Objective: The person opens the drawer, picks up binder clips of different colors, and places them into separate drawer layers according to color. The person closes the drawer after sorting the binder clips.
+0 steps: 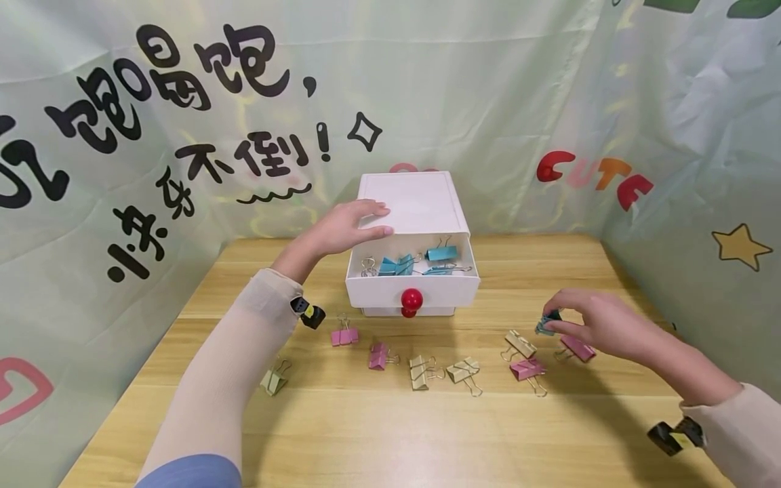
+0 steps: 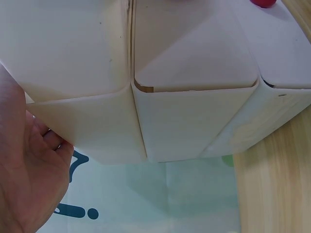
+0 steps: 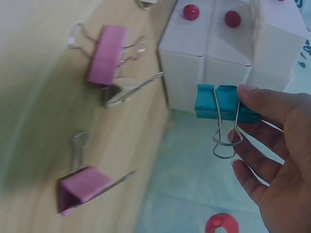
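Between thumb and fingers, my right hand (image 1: 601,324) pinches a teal binder clip (image 3: 218,103), held above the right side of the table. Its wire handles hang down in the right wrist view. Just below that hand lies a pink binder clip (image 1: 578,348). My left hand (image 1: 342,230) rests on the upper left edge of a white drawer box (image 1: 415,203), fingers extended over its lid. The box's upper drawer (image 1: 375,291), with a red knob (image 1: 411,299), is pulled out. Several blue binder clips (image 1: 396,265) lie inside it.
Across the wooden table (image 1: 378,434) lie more binder clips: pink ones (image 1: 344,337) and pale yellow ones (image 1: 464,370), several of them in front of the box. A yellow clip (image 1: 274,381) sits beside the left forearm. Printed cloth (image 1: 464,102) hangs behind and on both sides.
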### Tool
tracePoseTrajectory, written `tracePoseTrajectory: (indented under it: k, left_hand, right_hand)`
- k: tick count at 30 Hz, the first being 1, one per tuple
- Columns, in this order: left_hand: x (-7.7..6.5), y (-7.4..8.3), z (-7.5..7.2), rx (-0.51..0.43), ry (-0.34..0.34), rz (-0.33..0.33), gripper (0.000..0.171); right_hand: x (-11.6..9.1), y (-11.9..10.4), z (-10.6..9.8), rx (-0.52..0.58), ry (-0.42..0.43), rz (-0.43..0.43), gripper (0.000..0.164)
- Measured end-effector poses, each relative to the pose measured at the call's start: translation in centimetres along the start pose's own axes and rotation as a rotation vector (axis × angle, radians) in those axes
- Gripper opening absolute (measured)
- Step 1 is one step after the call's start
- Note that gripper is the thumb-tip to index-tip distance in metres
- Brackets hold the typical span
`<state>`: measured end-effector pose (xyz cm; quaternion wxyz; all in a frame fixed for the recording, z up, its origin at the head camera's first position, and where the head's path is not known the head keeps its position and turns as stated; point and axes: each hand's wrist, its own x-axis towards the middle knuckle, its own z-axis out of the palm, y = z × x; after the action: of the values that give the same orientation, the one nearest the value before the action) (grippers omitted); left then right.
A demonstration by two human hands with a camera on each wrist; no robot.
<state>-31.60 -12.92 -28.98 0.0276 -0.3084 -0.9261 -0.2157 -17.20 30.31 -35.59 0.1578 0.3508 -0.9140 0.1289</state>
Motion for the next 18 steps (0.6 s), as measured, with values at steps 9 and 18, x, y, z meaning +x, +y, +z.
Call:
tracePoseTrajectory:
  k: [9,18]
  left_hand:
    - [-0.1,0.0,0.1,0.006,0.000,-0.007,0.067]
    - [-0.1,0.0,0.1,-0.004,-0.005,-0.018,0.067]
  right_hand:
    - [2.7,-1.2,-1.8,0.037,0.058,0.001,0.024]
    - [4.9,-2.5,-3.7,0.080,0.081,0.030,0.020]
